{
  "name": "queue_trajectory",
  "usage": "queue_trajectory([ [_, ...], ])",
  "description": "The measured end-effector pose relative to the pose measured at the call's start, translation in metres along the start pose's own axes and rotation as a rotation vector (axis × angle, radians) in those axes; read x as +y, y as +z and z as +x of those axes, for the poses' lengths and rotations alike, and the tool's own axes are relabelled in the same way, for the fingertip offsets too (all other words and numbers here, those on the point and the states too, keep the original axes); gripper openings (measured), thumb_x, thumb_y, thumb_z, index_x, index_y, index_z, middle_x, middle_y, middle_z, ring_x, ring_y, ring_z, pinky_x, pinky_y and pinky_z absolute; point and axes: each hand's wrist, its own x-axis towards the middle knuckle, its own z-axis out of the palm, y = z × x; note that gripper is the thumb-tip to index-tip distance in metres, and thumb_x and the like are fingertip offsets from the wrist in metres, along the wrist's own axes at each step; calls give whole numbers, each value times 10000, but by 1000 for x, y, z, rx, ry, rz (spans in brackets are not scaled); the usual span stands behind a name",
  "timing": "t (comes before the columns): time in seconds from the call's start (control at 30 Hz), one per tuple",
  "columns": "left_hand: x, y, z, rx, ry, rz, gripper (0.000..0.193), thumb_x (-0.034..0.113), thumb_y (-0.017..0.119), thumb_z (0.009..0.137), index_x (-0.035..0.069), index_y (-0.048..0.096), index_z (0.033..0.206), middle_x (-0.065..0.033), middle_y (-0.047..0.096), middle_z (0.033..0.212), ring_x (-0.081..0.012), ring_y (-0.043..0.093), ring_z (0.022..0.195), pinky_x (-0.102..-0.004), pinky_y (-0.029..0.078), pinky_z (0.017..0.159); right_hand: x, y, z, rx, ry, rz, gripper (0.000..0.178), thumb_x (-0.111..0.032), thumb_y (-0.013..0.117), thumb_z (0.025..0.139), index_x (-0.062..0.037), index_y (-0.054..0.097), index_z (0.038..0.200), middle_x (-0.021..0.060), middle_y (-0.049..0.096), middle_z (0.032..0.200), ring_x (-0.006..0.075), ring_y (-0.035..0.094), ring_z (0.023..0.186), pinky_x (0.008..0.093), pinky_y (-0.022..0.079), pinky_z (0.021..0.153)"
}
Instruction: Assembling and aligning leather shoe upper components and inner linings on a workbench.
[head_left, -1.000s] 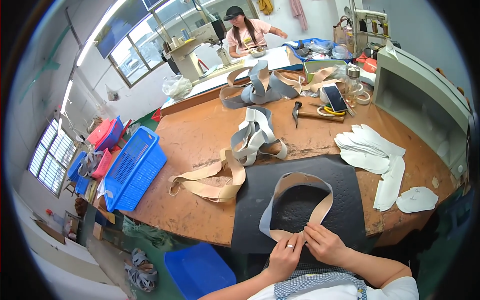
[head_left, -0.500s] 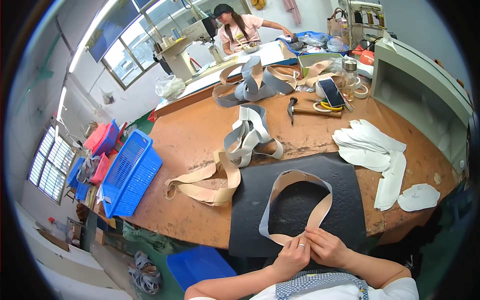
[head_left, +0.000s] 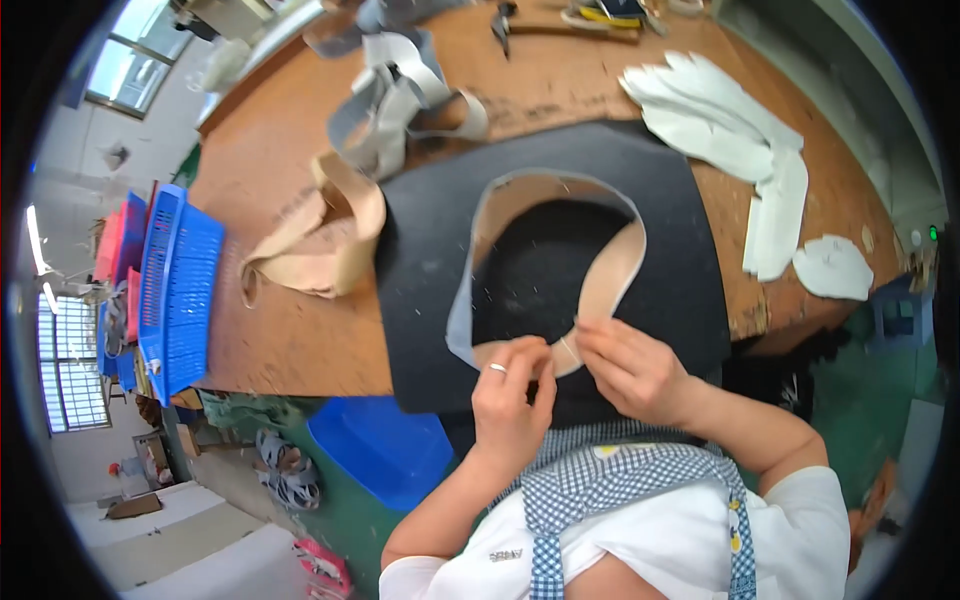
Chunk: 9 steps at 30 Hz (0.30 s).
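A strip of flexible material, tan on one face and grey-blue on the other, forms a loop [head_left: 612, 270] on the black mat [head_left: 425, 300]. At the near side of the loop, a seam or join shows between my two hands. My right hand [head_left: 635, 370] is closed on the strip just right of this join, fingertips pinching it. My left hand [head_left: 515, 395], with a ring on one finger, has its fingers bent and closed at the strip left of the join. What lies under the left fingertips is partly hidden.
Tan strips [head_left: 358, 245] lie left of the mat, with grey and white strips [head_left: 400, 100] beyond. White flat pieces [head_left: 715, 125] sit at the right. A hammer [head_left: 565, 30] lies at the far side. Blue baskets [head_left: 182, 290] stand at the left, and a blue bin [head_left: 385, 450] below the table edge.
The view has tipped down toward me, so the table appears higher up. My hands, close together before, are now a little apart, showing the join in the strip between them.
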Motion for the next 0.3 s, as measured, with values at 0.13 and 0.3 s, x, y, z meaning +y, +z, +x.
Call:
queue_trajectory([
  [0.13,-5,4,-1,-58,13,7,314,-57,755,764,-8,655,1058,-137,654,1150,-298,678,969,-350,577,799,8,7,3,-27,6,-19,342,53,693,710,107,683,1048,205,671,1115,345,661,1134,421,562,983],
  [0.3,-9,3,-7,-134,223,119,425,-23,787,742,-1,642,1141,-142,628,1218,-321,658,1028,-372,560,860,-1,4,-1,-14,65,27,306,80,715,734,73,698,1039,199,677,1136,378,679,1106,425,600,920],
])
